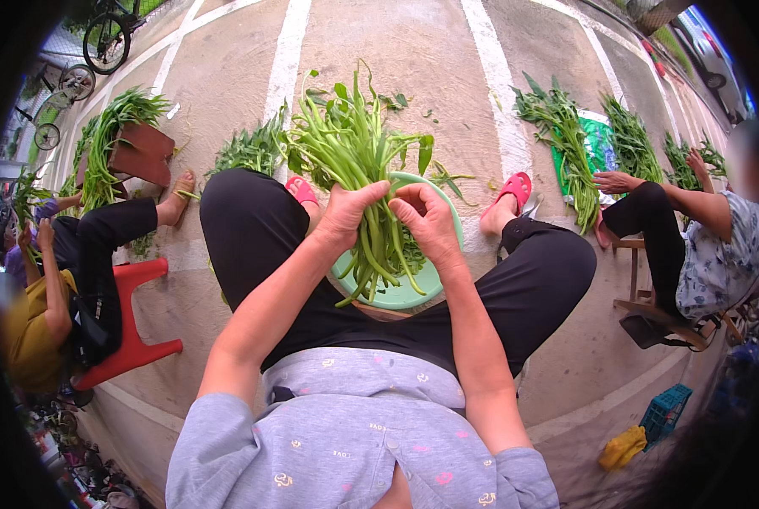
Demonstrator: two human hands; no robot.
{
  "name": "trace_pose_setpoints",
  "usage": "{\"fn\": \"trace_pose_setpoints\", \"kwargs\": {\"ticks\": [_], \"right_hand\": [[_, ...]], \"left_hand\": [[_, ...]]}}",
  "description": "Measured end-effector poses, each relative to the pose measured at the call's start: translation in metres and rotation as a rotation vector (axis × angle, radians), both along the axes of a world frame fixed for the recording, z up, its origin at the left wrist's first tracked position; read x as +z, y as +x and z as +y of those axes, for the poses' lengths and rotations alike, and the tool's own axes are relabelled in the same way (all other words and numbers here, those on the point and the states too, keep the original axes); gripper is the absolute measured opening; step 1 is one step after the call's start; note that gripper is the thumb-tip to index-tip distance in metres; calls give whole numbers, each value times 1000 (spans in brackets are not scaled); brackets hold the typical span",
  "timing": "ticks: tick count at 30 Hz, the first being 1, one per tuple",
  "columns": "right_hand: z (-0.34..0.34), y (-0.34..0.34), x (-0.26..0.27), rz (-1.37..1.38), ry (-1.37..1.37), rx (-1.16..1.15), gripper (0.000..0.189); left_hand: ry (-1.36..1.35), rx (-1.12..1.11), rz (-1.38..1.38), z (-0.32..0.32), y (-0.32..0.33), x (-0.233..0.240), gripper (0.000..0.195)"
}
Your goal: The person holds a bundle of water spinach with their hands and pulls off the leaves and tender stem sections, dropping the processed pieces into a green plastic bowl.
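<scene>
My left hand (349,213) is closed around a bunch of long green leafy vegetable stems (354,153), held above a light green plastic basin (454,219) between my knees. The cut ends hang down over the basin. At the right side of the bunch, my right hand (425,219) has its thumb and fingers curled close to the stems; whether it pinches one cannot be made out. Loose green leaves (413,249) lie in the basin, partly hidden by the bunch. Another leafy heap (252,149) rests on the ground beyond my left knee.
A person at the left sits near a red plastic stool (131,318) and greens over a brown support (140,153). At the right, another person sits beside bundles of greens (567,146) on a green and white sack (595,137). A blue crate (665,410) and yellow cloth (622,447) lie lower right.
</scene>
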State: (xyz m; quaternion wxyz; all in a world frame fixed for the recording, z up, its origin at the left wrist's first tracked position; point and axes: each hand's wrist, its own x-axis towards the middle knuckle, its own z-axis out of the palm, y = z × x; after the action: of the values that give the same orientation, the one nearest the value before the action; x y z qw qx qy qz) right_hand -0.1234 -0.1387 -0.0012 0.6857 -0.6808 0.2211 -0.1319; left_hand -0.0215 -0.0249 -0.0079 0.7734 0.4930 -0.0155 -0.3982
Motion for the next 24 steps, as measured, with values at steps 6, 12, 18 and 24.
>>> {"fn": "trace_pose_setpoints", "kwargs": {"ticks": [6, 12, 18, 24], "right_hand": [[-6, -2, 1, 45, -137, 9, 29], [-19, 0, 16, -53, 28, 46, 21], [-19, -1, 25, 63, -177, 145, 18], [-30, 2, 26, 98, -36, 275, 19]], "left_hand": [[-64, -43, -34, -7, -6, 5, 37], [-184, -123, 7, -5, 3, 29, 39], [-116, -130, -11, -4, 3, 13, 38], [-150, -151, 148, -4, 0, 11, 38]]}}
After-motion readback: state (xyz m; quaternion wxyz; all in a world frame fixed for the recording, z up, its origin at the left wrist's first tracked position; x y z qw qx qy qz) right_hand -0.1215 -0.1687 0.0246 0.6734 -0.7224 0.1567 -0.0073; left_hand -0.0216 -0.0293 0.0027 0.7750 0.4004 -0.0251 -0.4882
